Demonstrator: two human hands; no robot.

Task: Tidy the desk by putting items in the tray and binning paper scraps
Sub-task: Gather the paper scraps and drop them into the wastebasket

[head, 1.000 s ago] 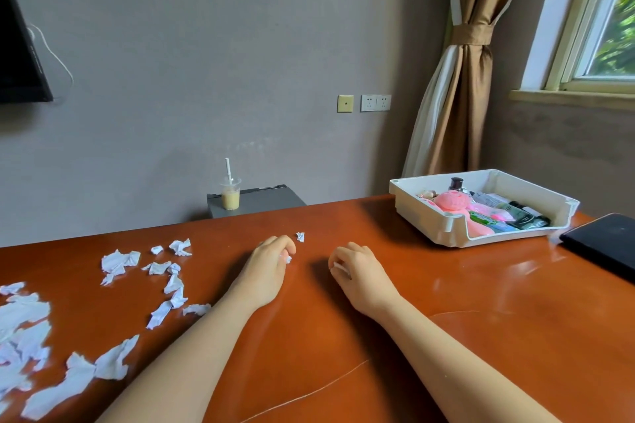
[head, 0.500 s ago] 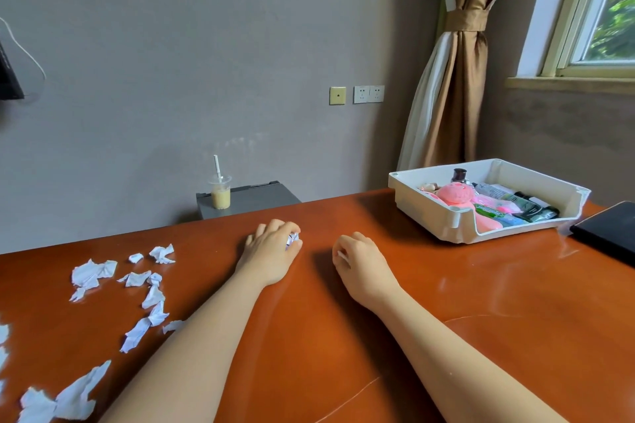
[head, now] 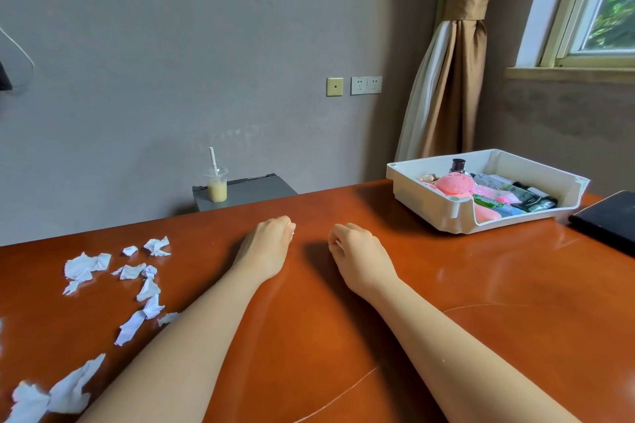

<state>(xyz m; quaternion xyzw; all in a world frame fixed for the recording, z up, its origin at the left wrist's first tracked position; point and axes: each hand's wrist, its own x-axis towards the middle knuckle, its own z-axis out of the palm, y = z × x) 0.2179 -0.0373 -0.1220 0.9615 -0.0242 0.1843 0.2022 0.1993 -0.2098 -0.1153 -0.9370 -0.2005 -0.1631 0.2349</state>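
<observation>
My left hand [head: 269, 247] rests on the brown desk [head: 481, 302] near its middle, fingers curled over a small paper scrap that barely shows white at the fingertips. My right hand [head: 360, 256] lies just to its right, fingers curled too, with a sliver of white paper at its edge. Several torn white paper scraps [head: 137, 278] lie scattered on the left part of the desk. The white tray [head: 450, 213] sits at the far right, holding a pink plush toy [head: 453, 184], tubes and small packets.
A black tablet-like slab [head: 608, 221] lies at the right desk edge beside the tray. Behind the desk, a plastic cup with a straw [head: 216, 184] stands on a grey box. A tied curtain and a window are at the right.
My left hand reached forward to the small scrap beyond its fingers and closed over it. My right hand stayed put. The view shifted slightly to the right.
</observation>
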